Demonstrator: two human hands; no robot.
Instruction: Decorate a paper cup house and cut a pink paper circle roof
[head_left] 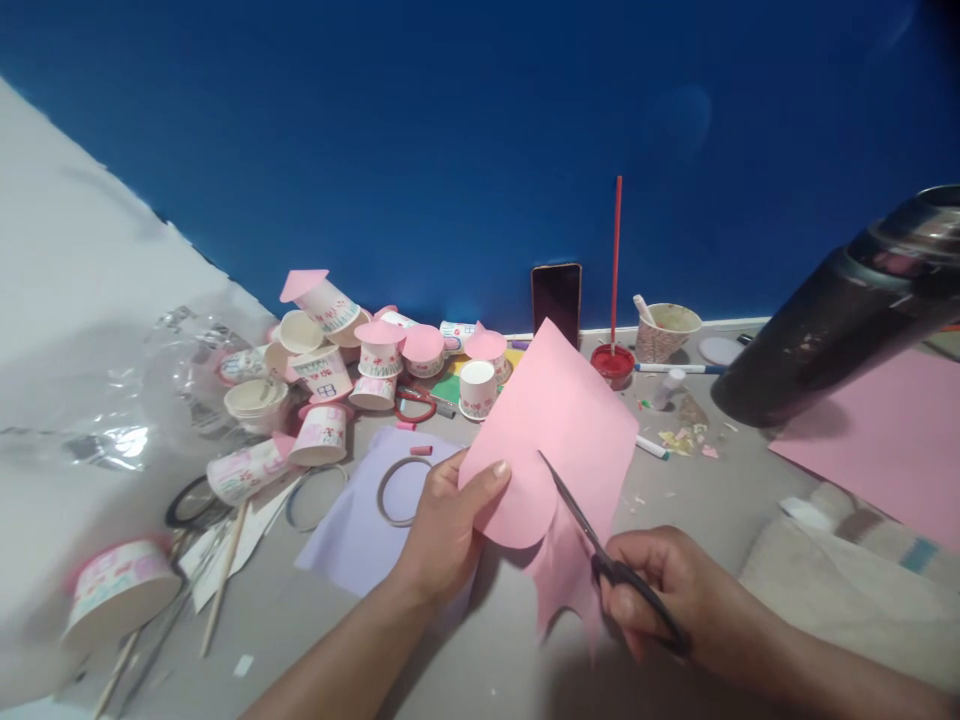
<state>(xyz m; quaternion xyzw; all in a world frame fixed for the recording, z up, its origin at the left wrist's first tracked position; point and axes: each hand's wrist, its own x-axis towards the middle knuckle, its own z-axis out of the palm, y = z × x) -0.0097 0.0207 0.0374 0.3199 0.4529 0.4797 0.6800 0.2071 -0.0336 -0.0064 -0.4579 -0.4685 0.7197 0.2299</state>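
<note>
A sheet of pink paper (574, 400) is held up over the table, its lower part cut into a rounded edge with a ragged strip hanging down. My left hand (454, 515) pinches its left side, thumb on top. In my right hand (667, 590) is a pair of black-handled scissors (581, 515), fingers through the loops. The blades lie across the paper, tip pointing up and left beside the curved cut. Below the left hand, a lavender sheet (352, 530) lies on the table with a grey ring (397, 490) on it.
Decorated paper cups (379, 350) with pink paper tops crowd the left back. A phone (556, 300) leans against the blue wall. Right of it stand a red pot (613, 368) with a stick and a patterned cup (664, 340). A dark flask (825, 320) and a cloth (810, 600) are at right.
</note>
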